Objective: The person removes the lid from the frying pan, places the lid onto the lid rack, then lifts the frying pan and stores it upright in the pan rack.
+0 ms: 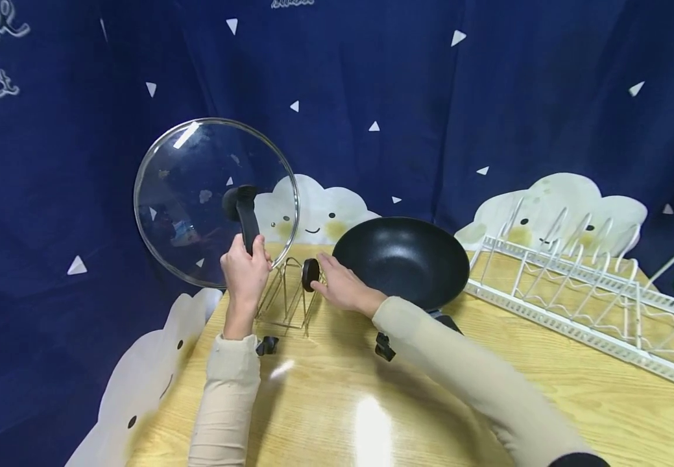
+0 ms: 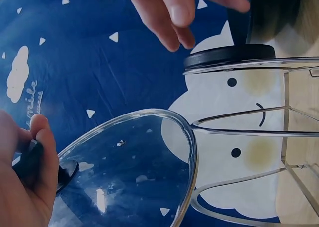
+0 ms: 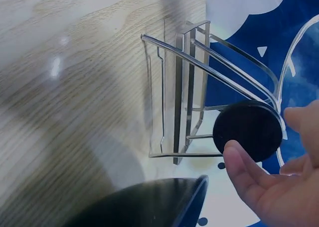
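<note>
My left hand [image 1: 246,269] grips the black handle [image 1: 248,224] of a large round glass lid [image 1: 181,175], held upright above the table's left side. The lid's metal rim comes up to a small wire rack [image 1: 284,295]; whether they touch I cannot tell. At the rack's right end is a black round disc [image 1: 311,275]. Beside that disc, my right hand [image 1: 345,285] has its fingers extended, and its thumb [image 3: 239,167] overlaps the disc in the right wrist view. The left wrist view shows a gap between those fingers [image 2: 174,13] and the disc.
A black wok [image 1: 401,259] stands just right of the right hand, partly behind its wrist. Farther right is a long white wire dish rack [image 1: 570,305]. The wooden table [image 1: 325,402] meets a blue curtain [image 1: 372,78] at the back.
</note>
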A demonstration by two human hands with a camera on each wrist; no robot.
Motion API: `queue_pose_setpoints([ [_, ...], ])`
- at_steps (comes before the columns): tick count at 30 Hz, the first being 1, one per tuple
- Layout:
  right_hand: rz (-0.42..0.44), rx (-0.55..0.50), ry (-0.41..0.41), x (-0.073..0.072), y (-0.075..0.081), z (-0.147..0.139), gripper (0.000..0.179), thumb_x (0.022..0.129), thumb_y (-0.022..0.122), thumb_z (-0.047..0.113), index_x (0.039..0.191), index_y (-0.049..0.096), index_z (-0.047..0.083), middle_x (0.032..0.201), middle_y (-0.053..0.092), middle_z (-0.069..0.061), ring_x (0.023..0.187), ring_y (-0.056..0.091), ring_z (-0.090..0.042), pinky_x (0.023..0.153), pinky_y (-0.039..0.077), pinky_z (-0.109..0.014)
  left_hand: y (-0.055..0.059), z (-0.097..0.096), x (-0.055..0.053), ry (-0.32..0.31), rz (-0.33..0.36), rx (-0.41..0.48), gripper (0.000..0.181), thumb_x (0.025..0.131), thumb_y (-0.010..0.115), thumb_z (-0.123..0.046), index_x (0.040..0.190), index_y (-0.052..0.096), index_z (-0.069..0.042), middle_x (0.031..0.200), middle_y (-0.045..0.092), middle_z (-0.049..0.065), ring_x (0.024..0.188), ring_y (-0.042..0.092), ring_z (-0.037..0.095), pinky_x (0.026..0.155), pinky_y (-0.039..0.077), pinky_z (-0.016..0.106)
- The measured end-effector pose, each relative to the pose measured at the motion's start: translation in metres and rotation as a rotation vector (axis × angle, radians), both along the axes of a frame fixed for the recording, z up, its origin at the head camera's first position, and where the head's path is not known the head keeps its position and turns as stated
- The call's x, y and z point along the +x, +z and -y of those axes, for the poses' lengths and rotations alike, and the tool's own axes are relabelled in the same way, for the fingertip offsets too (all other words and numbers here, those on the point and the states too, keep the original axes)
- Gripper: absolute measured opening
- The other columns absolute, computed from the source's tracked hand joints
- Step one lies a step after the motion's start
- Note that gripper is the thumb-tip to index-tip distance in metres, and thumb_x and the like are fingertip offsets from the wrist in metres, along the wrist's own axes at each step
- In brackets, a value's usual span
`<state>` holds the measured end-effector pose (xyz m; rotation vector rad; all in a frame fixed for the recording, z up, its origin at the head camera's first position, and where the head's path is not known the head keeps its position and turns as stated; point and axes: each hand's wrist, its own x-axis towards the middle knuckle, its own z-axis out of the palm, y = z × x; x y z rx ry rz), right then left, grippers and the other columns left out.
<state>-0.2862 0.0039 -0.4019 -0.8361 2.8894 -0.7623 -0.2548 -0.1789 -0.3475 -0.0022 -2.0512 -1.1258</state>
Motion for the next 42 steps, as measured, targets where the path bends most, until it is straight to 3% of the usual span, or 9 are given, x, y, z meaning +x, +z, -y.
queue_pose_setpoints([
  [6,0.005,0.020,0.042,-0.007,-0.002,0.014,0.064,0.100,0.044,0.036,0.151,0.016,0.009,0.157,0.010,-0.010,0.140,0.022,-0.024,0.108,0.028,-0.043,-0.001,0.004,0.000,0.028,0.005,-0.035,0.020,0.096,0.056,-0.020,0.086,0.058,-0.002,0.059,0.063,0.005,0.040,0.056,0.008,0.042,0.042,0.018],
  [11,0.005,0.030,0.057,-0.009,-0.006,0.020,0.062,0.101,0.043,0.036,0.151,0.017,0.010,0.157,0.010,-0.009,0.140,0.022,-0.024,0.108,0.029,-0.044,-0.004,0.004,0.002,0.058,0.027,-0.053,0.021,0.095,0.056,-0.020,0.084,0.059,-0.003,0.059,0.064,0.004,0.041,0.058,0.012,0.048,0.047,0.028],
  [21,-0.088,-0.035,0.027,-0.016,-0.010,0.021,0.053,0.098,0.053,0.026,0.144,0.035,0.008,0.146,0.035,-0.015,0.129,0.041,-0.027,0.098,0.040,-0.046,-0.012,0.005,0.003,0.057,0.055,-0.044,0.018,0.094,0.058,-0.018,0.083,0.059,-0.003,0.058,0.064,0.004,0.040,0.056,0.008,0.058,0.053,0.037],
  [25,-0.098,-0.026,0.015,-0.016,-0.010,0.022,0.052,0.097,0.054,0.027,0.142,0.037,0.008,0.145,0.037,-0.013,0.129,0.041,-0.026,0.099,0.040,-0.044,-0.016,0.006,0.004,0.050,0.074,-0.039,0.019,0.094,0.058,-0.018,0.083,0.059,-0.003,0.060,0.064,0.005,0.042,0.059,0.015,0.058,0.052,0.037],
  [33,-0.071,0.014,0.012,-0.015,-0.006,0.024,0.053,0.098,0.052,0.031,0.140,0.036,0.004,0.139,0.042,-0.013,0.122,0.046,-0.024,0.097,0.042,-0.039,-0.021,0.009,0.008,0.084,0.108,-0.057,0.019,0.094,0.058,-0.018,0.082,0.059,-0.003,0.060,0.065,0.004,0.041,0.058,0.013,0.052,0.051,0.037],
  [42,-0.079,0.037,0.024,-0.017,-0.003,0.023,0.055,0.097,0.053,0.033,0.140,0.037,0.001,0.137,0.044,-0.015,0.122,0.047,-0.025,0.098,0.041,-0.040,-0.024,0.010,0.012,0.090,0.144,-0.083,0.021,0.094,0.058,-0.020,0.081,0.059,-0.004,0.061,0.065,0.006,0.048,0.062,0.023,0.061,0.051,0.042],
])
